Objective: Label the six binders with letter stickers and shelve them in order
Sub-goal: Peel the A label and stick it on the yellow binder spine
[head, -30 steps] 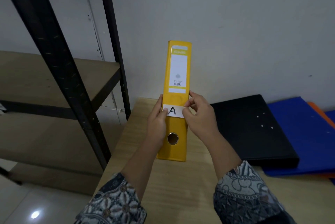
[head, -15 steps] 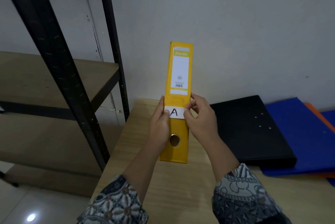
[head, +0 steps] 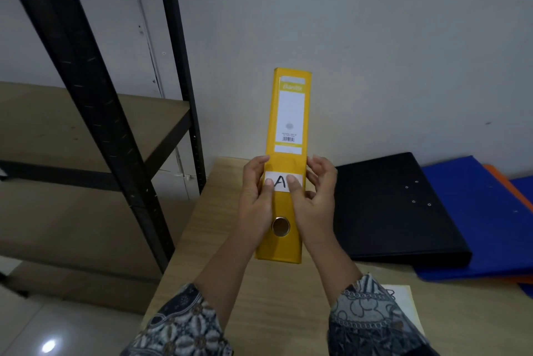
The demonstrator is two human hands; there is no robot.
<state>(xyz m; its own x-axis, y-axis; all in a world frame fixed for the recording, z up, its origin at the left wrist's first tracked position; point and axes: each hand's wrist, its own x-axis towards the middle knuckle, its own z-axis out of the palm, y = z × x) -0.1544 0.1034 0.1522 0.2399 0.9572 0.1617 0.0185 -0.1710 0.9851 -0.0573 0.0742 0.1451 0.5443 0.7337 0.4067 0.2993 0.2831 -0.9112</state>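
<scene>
A yellow binder (head: 289, 113) stands upright on the wooden table (head: 268, 298), its spine facing me. A white sticker marked "A" (head: 281, 181) sits across the spine above the round finger hole. My left hand (head: 256, 200) grips the binder's left side, thumb pressed on the sticker's left end. My right hand (head: 315, 197) holds the right side, thumb pressing the sticker's right part. A black binder (head: 398, 205) lies flat to the right, on top of a blue binder (head: 484, 220) and an orange one (head: 507, 185).
A black metal shelf rack (head: 95, 102) with bare wooden boards (head: 86, 125) stands to the left of the table. A pale sheet (head: 409, 306) lies by my right sleeve. The white wall is right behind the binders.
Both hands slid so the thumbs now press on the "A" sticker; earlier the right fingers pinched its right edge. The binder stays upright in place.
</scene>
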